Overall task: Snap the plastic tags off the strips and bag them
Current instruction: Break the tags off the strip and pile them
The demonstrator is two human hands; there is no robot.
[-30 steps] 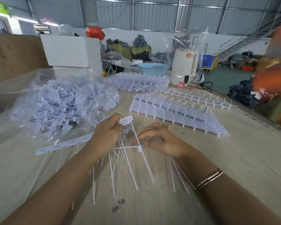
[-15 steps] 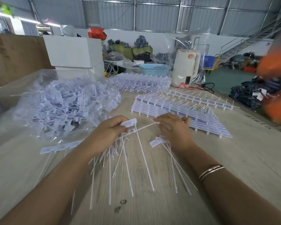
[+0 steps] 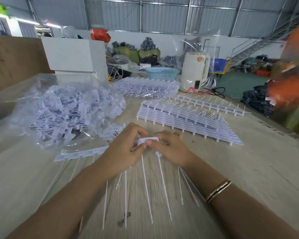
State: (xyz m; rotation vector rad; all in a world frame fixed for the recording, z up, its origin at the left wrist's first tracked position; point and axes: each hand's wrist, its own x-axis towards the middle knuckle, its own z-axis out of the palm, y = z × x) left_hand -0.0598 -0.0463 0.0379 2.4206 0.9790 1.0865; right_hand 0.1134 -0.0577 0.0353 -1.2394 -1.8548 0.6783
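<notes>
Snapping step in hand — left hand (image 3: pixel 123 150) and right hand (image 3: pixel 171 149) meet above the counter (image 3: pixel 248 169), fingers of both pinching one white tag (image 3: pixel 148 140); next, the loose tags go into the bag (image 3: pixel 67 114) — just left

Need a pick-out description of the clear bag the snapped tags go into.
Start at the white box at the table's far left. Just in front of it lies the clear plastic bag, left of both hands. Unlike the neat stacked strips on the right, its white tags lie jumbled loose inside.
</notes>
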